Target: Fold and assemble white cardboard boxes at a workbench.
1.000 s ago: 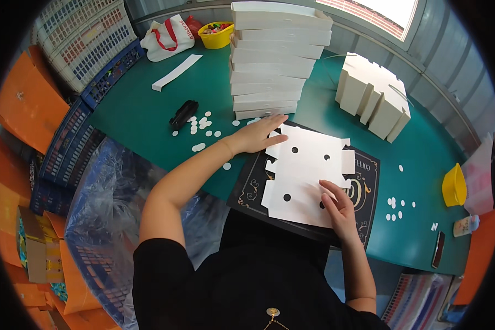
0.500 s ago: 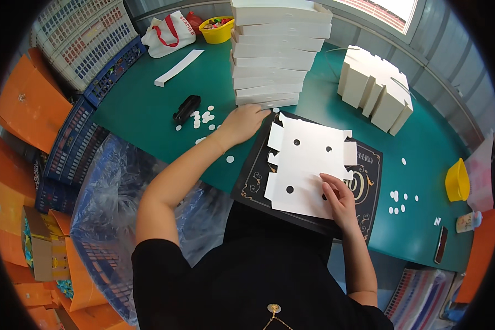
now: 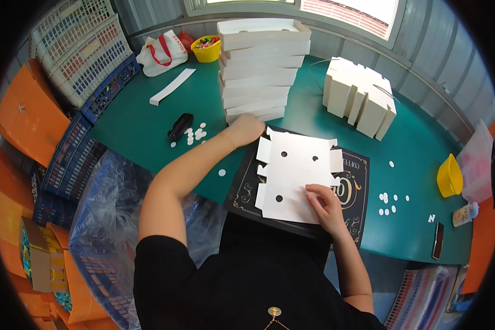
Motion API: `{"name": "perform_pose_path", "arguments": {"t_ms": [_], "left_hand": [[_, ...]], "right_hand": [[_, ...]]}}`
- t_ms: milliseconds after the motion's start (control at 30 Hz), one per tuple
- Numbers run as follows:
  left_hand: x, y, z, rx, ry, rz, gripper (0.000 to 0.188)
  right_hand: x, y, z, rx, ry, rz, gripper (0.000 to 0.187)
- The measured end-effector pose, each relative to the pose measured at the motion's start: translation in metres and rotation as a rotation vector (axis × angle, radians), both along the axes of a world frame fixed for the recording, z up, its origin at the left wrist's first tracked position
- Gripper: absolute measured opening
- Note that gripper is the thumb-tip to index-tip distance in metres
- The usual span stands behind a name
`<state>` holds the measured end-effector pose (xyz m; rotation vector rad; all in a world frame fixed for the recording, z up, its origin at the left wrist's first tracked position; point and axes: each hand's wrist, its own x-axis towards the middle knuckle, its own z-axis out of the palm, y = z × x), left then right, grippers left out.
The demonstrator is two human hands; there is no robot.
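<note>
A flat white die-cut cardboard blank (image 3: 291, 176) with side tabs and round dark holes lies on a black printed mat (image 3: 242, 198). My right hand (image 3: 327, 209) is over the blank's lower right part, fingers bent, thumb and forefinger apart with nothing visible between them. At the foot of a tall stack of white cardboard trays (image 3: 256, 71), my left hand (image 3: 247, 130) is closed, just beyond the blank's far left corner. Its fingertips are turned away, so anything in them is hidden. Small white discs (image 3: 195, 135) lie scattered left of that forearm.
A black stapler-like tool (image 3: 180, 127) lies beside the discs, and a white strip (image 3: 172, 87) farther back. Bundled white cardboard (image 3: 360, 99) stands at the back right. More discs (image 3: 386, 198), a yellow bowl (image 3: 449, 176) and a phone (image 3: 438, 240) are on the right.
The whole view has shifted a little with my head. My left hand's fingers, stretched toward the stack's foot before, are now curled in. My right hand stays over the blank, its fingertips slightly farther in.
</note>
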<state>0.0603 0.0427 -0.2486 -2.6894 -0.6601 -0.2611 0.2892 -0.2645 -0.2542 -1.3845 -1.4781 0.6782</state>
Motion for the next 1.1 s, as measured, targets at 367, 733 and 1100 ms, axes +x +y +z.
{"name": "perform_pose_path", "arguments": {"t_ms": [367, 733, 1100], "left_hand": [[-0.103, -0.087, 0.016, -0.267, -0.187, 0.268, 0.022], [-0.119, -0.152, 0.019, -0.473, -0.339, 0.28, 0.072], [-0.127, -0.086, -0.015, -0.136, -0.339, 0.554, 0.071]], "right_hand": [[-0.001, 0.001, 0.007, 0.038, -0.203, 0.051, 0.02], [-0.003, -0.005, 0.013, 0.031, -0.297, 0.072, 0.021], [-0.007, -0.007, 0.013, 0.062, -0.315, 0.065, 0.02]]}}
